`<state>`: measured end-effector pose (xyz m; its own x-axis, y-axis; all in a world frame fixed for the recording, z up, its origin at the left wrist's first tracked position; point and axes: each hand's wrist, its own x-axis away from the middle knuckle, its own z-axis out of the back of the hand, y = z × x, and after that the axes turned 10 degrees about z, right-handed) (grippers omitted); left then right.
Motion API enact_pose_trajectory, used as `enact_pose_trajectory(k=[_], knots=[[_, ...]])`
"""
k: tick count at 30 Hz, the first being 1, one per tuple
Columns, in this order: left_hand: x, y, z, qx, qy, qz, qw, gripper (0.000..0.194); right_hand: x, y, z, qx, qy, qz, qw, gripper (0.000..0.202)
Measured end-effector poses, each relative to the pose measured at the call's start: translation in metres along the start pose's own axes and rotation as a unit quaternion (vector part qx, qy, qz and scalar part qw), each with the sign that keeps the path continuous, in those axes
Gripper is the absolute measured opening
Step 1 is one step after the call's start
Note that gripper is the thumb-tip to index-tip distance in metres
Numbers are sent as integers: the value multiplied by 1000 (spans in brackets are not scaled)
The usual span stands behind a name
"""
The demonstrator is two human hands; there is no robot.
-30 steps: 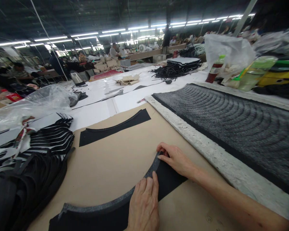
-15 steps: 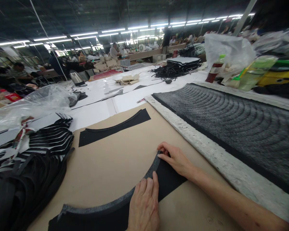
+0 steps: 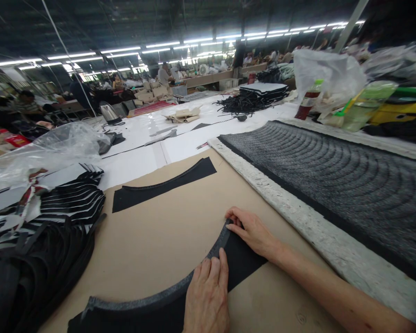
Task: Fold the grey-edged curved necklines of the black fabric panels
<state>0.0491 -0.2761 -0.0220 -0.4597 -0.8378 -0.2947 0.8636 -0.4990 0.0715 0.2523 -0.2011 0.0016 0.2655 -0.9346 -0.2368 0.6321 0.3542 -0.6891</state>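
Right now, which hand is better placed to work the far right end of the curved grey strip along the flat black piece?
Probably the right hand: it pinches that end of the curved grey strip, while the left hand rests nearer the camera on the flat black piece.

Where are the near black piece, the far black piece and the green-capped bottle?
Near black piece [image 3: 244, 260]: head view, on its flat right-hand part.
Far black piece [image 3: 173, 184]: head view, middle of its body, below the curved edge.
Green-capped bottle [image 3: 304, 109]: head view, lower body.
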Motion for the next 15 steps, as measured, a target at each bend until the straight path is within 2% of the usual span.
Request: enact_pose_trajectory(k=[8,15], knots=[[0,1,3,-11,-15,-2,1000,71,0,0,-1,3,16,14,1000,18],[-1,1,4,-16,1,-13,1000,70,3,1,0,-2,15,40,999,18]])
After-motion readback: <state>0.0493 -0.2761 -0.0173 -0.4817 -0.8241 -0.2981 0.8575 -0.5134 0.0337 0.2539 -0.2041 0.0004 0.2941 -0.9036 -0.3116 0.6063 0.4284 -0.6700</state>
